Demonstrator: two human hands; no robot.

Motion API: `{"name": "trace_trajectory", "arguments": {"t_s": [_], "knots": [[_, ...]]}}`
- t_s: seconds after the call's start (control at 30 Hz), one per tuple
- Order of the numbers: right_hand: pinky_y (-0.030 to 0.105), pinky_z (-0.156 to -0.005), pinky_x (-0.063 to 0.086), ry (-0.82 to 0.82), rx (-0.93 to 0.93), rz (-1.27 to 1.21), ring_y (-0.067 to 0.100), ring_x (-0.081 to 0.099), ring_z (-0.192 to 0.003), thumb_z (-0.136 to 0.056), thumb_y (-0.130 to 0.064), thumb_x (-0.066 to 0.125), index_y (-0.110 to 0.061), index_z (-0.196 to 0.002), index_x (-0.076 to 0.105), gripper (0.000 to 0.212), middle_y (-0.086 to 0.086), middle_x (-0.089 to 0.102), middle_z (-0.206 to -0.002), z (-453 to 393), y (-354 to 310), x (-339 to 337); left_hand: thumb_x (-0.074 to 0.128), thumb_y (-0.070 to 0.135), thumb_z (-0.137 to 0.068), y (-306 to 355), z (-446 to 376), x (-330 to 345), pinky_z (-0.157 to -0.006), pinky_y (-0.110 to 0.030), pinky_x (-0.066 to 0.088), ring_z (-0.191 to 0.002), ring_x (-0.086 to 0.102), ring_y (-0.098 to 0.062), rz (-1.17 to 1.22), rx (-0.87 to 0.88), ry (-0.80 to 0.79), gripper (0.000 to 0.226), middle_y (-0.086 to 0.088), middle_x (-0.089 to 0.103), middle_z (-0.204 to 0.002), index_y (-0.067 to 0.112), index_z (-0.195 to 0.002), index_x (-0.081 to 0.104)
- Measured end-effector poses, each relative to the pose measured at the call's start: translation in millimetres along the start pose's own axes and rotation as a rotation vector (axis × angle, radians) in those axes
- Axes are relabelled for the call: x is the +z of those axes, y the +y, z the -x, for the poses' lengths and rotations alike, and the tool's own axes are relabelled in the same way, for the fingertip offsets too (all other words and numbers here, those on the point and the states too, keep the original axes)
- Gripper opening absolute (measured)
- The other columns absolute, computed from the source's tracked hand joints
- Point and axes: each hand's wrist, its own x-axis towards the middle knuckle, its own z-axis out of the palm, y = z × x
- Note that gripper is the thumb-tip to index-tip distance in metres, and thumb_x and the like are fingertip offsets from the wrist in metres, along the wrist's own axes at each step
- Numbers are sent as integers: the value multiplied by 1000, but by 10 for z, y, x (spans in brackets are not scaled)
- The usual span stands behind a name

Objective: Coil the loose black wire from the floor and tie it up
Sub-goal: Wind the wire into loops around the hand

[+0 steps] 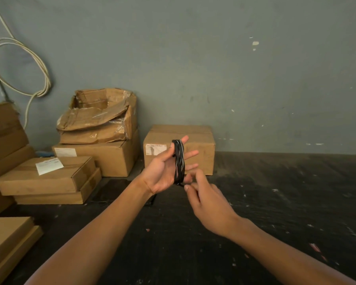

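The black wire (pixel 179 161) is wound in several loops around the spread fingers of my left hand (pixel 165 171), which is held palm up above the dark floor. The loops run from the index finger down to the little finger. My right hand (pixel 209 204) sits just below and to the right, its thumb and fingertips pinching the wire's end at the bottom of the coil. A short dark length of wire (pixel 153 199) seems to hang under my left wrist.
A closed cardboard box (pixel 199 145) stands against the grey wall behind my hands. More boxes (pixel 103 159) are stacked at the left, one torn open. A white cable (pixel 19 64) hangs coiled on the wall at upper left. Dark floor (pixel 286 202) stretches to the right.
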Motion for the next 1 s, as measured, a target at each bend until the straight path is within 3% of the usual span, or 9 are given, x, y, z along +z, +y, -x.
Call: {"name": "trace_trajectory", "arguments": {"t_s": [0.17,0.27,0.33,0.4,0.5,0.67,0.77,0.9,1.0], "knots": [[32,-71,58,18,116,-375,9,67,-71,-99,-24,53,-27,-102,52,5,-1,70,-81,-33,-10,-103,33,48,-98,-159,16,106,-81,-42,59,-121,59,-34,-24,8,-37,43,-11,54,-144,41,-136,51],[23,-75,54,25,159,-510,11,70,-86,-97,-20,56,-21,-105,55,8,2,75,-92,-29,34,-140,28,47,-102,-214,25,124,-47,-28,51,-76,59,-21,1,12,-24,43,-10,57,-142,40,-138,49],[14,-67,49,12,188,-534,10,70,-86,-98,-19,54,-19,-107,55,9,1,76,-94,-21,44,-150,28,47,-102,-257,32,115,-43,-26,46,-64,54,-17,7,11,-25,43,-11,56,-142,39,-139,49],[14,-62,49,6,199,-503,11,71,-79,-99,-20,53,-18,-104,58,8,1,76,-89,-23,51,-161,30,46,-102,-308,51,104,-47,-29,51,-67,58,-19,8,-13,-52,44,-14,52,-145,37,-142,46],[23,-69,54,50,171,-408,13,67,-76,-95,-16,59,-14,-95,65,6,3,70,-86,-35,72,-171,32,43,-102,-367,103,106,-75,-44,58,-93,68,-27,-10,-50,-73,45,-16,53,-144,34,-143,47],[7,-72,47,142,153,-339,5,61,-90,-89,-12,67,-14,-90,71,4,1,62,-104,-7,102,-137,33,45,-102,-437,146,92,-104,-69,31,-128,46,-39,-55,-75,-47,43,-10,64,-132,37,-140,51],[8,-70,50,139,164,-468,0,65,-86,-88,-7,67,-13,-94,71,9,2,69,-99,28,109,-106,32,45,-102,-474,168,90,-109,-72,24,-136,42,-40,-56,-90,-30,42,-11,60,-138,38,-138,53],[21,-72,56,196,230,-488,6,69,-88,-84,-10,73,-24,-104,53,31,2,71,-96,34,136,-81,34,44,-101,-528,213,129,-106,-67,34,-130,53,-34,-58,-99,-27,42,-6,60,-138,36,-137,55],[13,-64,54,173,322,-563,6,70,-84,-84,-11,73,-20,-106,60,27,5,72,-94,32,151,-70,32,43,-103,-543,224,160,-105,-69,34,-130,52,-35,-58,-125,11,43,-9,60,-138,31,-138,55]]}}
